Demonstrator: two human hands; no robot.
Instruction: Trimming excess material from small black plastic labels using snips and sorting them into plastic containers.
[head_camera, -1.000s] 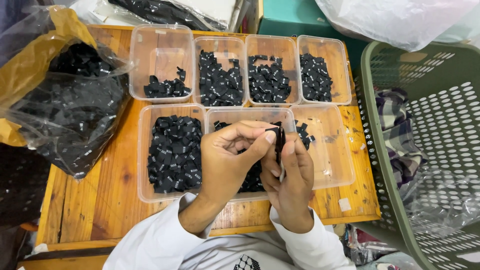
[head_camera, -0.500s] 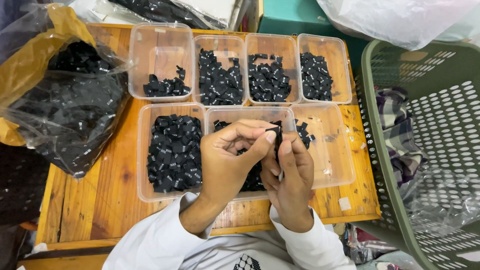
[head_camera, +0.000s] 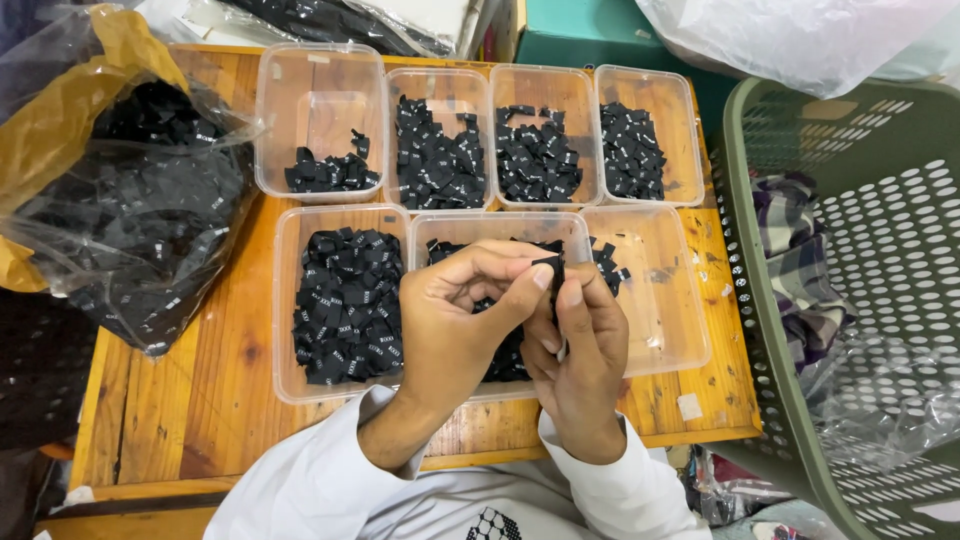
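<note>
Your left hand (head_camera: 462, 320) and right hand (head_camera: 580, 350) meet over the near middle clear plastic tub (head_camera: 500, 225) on the wooden desk (head_camera: 170, 410). The left thumb and forefinger are pinched shut on a small black fabric label (head_camera: 550, 268), held upright at their tips. Your right fingers (head_camera: 572, 300) are curled close beside it, the forefinger tip touching the label's lower edge; whether they hold anything else, you cannot tell from here.

To the left of that tub, a near left tub (head_camera: 345, 305) is well filled with black labels. The near right tub (head_camera: 655, 290) holds only a few at its far left corner. Four more tubs (head_camera: 480, 135) stand in a row at the far side, each with black labels. A clear bag of labels (head_camera: 140, 220) lies at the left desk edge, and a green laundry basket (head_camera: 850, 280) stands to the right.
</note>
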